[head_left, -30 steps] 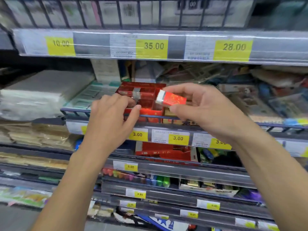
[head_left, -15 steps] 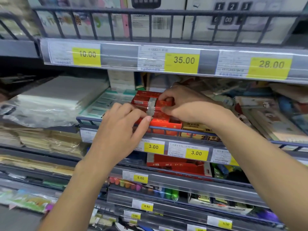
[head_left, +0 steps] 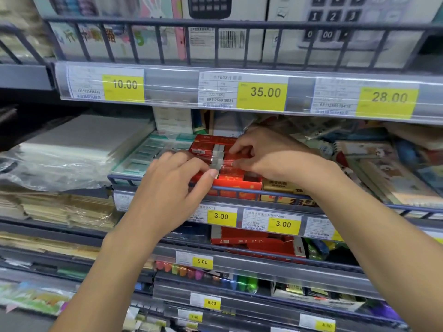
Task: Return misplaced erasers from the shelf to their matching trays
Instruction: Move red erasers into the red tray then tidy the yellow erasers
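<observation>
A red eraser tray [head_left: 236, 186] stands on the middle shelf behind the wire rail, with red-wrapped erasers packed inside. Its red lid [head_left: 211, 141] is folded back and bears a strip of clear tape. My right hand [head_left: 273, 155] reaches in from the right, thumb and forefinger pinched on a red eraser [head_left: 230, 157] that lies among the others in the tray. My left hand [head_left: 172, 188] grips the tray's left side, its thumb tip on the front near the tape. Both hands hide much of the tray's inside.
A yellow eraser box [head_left: 278, 185] sits right of the tray, and teal packs [head_left: 143, 154] lie to its left. The blue wire rail [head_left: 282, 194] runs along the shelf front. Plastic-wrapped white stacks [head_left: 72, 144] fill the left, notebooks [head_left: 388, 171] the right.
My right hand carried the red eraser from in front of the shelf down into the tray. The left hand kept its hold on the tray. The camera moved closer and tilted up.
</observation>
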Demonstrator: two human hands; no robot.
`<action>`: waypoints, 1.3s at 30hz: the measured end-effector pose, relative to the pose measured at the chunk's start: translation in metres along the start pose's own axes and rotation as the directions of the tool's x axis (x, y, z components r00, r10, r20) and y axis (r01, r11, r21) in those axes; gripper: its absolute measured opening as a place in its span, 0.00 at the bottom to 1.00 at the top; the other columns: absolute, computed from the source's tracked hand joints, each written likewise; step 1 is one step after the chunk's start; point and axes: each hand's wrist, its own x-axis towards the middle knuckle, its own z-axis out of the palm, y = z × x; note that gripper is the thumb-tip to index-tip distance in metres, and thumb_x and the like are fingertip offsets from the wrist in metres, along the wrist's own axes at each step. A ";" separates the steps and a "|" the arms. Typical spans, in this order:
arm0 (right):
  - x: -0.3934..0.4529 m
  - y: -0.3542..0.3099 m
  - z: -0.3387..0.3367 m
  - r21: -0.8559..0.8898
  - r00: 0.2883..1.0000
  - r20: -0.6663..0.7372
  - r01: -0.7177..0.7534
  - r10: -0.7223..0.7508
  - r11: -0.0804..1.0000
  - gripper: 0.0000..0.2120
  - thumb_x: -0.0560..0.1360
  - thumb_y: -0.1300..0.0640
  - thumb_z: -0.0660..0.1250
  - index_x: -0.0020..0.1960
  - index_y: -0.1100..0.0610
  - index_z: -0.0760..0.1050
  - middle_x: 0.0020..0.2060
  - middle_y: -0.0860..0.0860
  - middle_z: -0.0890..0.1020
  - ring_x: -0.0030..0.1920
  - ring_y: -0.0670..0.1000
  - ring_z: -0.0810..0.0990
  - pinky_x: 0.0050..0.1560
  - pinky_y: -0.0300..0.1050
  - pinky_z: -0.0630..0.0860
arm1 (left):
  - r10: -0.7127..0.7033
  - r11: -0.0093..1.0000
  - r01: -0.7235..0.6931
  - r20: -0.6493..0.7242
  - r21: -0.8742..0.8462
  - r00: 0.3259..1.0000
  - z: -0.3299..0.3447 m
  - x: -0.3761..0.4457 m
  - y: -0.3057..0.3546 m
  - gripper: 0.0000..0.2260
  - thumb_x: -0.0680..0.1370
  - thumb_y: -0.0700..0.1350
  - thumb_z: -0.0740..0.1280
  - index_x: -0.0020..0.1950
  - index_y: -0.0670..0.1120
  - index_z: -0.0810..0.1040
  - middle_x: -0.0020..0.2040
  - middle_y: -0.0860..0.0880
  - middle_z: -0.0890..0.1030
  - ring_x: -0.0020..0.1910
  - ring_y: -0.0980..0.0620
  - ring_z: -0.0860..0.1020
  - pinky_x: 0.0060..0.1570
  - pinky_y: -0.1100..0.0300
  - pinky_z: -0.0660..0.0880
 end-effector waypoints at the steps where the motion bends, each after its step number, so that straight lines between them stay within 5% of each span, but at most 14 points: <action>1: -0.002 0.002 -0.002 0.016 1.000 -0.001 0.003 -0.003 1.000 0.15 0.74 0.45 0.73 0.60 0.44 0.80 0.42 0.36 0.75 0.43 0.40 0.76 0.44 0.40 0.72 | -0.004 1.000 0.004 -0.005 -0.011 1.000 0.000 0.000 -0.001 0.16 0.84 0.55 0.59 0.55 0.49 0.84 0.45 0.55 0.76 0.48 0.50 0.72 0.50 0.50 0.71; 6: -0.021 0.029 -0.028 0.095 0.993 -0.084 -0.077 0.085 0.993 0.14 0.76 0.40 0.68 0.61 0.39 0.76 0.43 0.34 0.76 0.44 0.38 0.75 0.46 0.34 0.67 | -0.021 0.999 0.019 -0.060 -0.037 0.998 -0.007 0.008 0.004 0.05 0.83 0.49 0.66 0.51 0.49 0.80 0.41 0.55 0.73 0.46 0.47 0.72 0.47 0.53 0.66; 10: -0.050 0.060 -0.055 0.073 0.988 0.030 -0.150 0.148 0.986 0.14 0.76 0.39 0.67 0.60 0.38 0.73 0.46 0.33 0.76 0.48 0.38 0.76 0.50 0.37 0.71 | 0.036 0.997 -0.037 -0.005 -0.064 0.999 -0.010 0.028 0.023 0.05 0.82 0.53 0.67 0.48 0.55 0.76 0.38 0.60 0.72 0.41 0.51 0.70 0.42 0.55 0.65; 14: -0.073 0.078 -0.070 -0.015 0.966 0.139 -0.220 0.220 0.975 0.18 0.75 0.42 0.72 0.61 0.35 0.71 0.51 0.32 0.76 0.50 0.38 0.77 0.50 0.39 0.73 | 0.195 0.978 -0.180 0.154 -0.103 0.969 -0.006 0.054 0.055 0.15 0.82 0.59 0.64 0.61 0.53 0.82 0.42 0.59 0.82 0.38 0.62 0.75 0.37 0.65 0.70; 18: -0.083 0.085 -0.070 -0.165 0.955 0.176 -0.211 0.240 0.963 0.26 0.72 0.43 0.74 0.68 0.39 0.72 0.53 0.42 0.80 0.52 0.47 0.80 0.59 0.48 0.77 | 0.251 0.967 -0.243 0.404 -0.073 0.879 0.008 0.081 0.080 0.21 0.81 0.64 0.63 0.72 0.59 0.74 0.44 0.71 0.71 0.37 0.78 0.70 0.36 0.81 0.64; 20: -0.084 0.085 -0.067 -0.225 0.954 0.202 -0.175 0.222 0.959 0.24 0.73 0.43 0.73 0.68 0.40 0.73 0.56 0.44 0.79 0.53 0.48 0.79 0.58 0.46 0.76 | 0.245 0.965 -0.257 0.522 -0.051 0.817 0.014 0.090 0.083 0.25 0.80 0.67 0.63 0.74 0.60 0.72 0.52 0.69 0.75 0.41 0.78 0.69 0.38 0.79 0.63; 23: -0.080 0.086 -0.063 -0.215 0.957 0.211 -0.156 0.201 0.964 0.20 0.76 0.46 0.72 0.67 0.43 0.76 0.59 0.45 0.77 0.53 0.47 0.77 0.51 0.39 0.71 | 0.204 0.966 -0.258 0.632 -0.007 0.748 0.018 0.095 0.082 0.27 0.78 0.70 0.62 0.75 0.63 0.70 0.74 0.59 0.73 0.60 0.63 0.71 0.50 0.66 0.64; 28: -0.082 0.090 -0.060 -0.164 0.968 0.169 -0.158 0.186 0.974 0.18 0.76 0.47 0.73 0.65 0.45 0.78 0.59 0.45 0.77 0.55 0.48 0.77 0.53 0.40 0.72 | 0.194 0.963 -0.270 0.676 0.007 0.711 0.022 0.097 0.082 0.20 0.80 0.65 0.64 0.72 0.63 0.73 0.76 0.59 0.70 0.70 0.56 0.71 0.65 0.60 0.68; 32: -0.090 0.095 -0.060 -0.144 0.985 0.108 -0.116 0.132 0.983 0.19 0.74 0.42 0.73 0.64 0.38 0.76 0.56 0.38 0.77 0.50 0.39 0.77 0.49 0.32 0.73 | 0.194 0.964 -0.267 0.679 0.003 0.708 0.023 0.096 0.080 0.20 0.81 0.65 0.63 0.71 0.63 0.73 0.75 0.60 0.70 0.68 0.56 0.72 0.67 0.56 0.70; 35: -0.098 0.098 -0.066 -0.109 0.992 0.092 -0.080 0.090 0.991 0.18 0.72 0.38 0.72 0.60 0.30 0.74 0.48 0.32 0.76 0.45 0.27 0.73 0.38 0.26 0.68 | 0.182 0.967 -0.253 0.671 0.009 0.718 0.022 0.097 0.079 0.20 0.80 0.67 0.62 0.72 0.66 0.71 0.76 0.61 0.69 0.55 0.63 0.74 0.56 0.60 0.70; 39: -0.096 0.092 -0.064 -0.150 0.980 0.195 -0.014 0.043 0.989 0.15 0.75 0.38 0.69 0.60 0.30 0.72 0.51 0.35 0.79 0.44 0.33 0.76 0.36 0.30 0.68 | 0.184 0.962 -0.271 0.664 0.030 0.725 0.023 0.099 0.080 0.20 0.80 0.67 0.63 0.71 0.66 0.72 0.71 0.62 0.72 0.52 0.64 0.68 0.48 0.67 0.65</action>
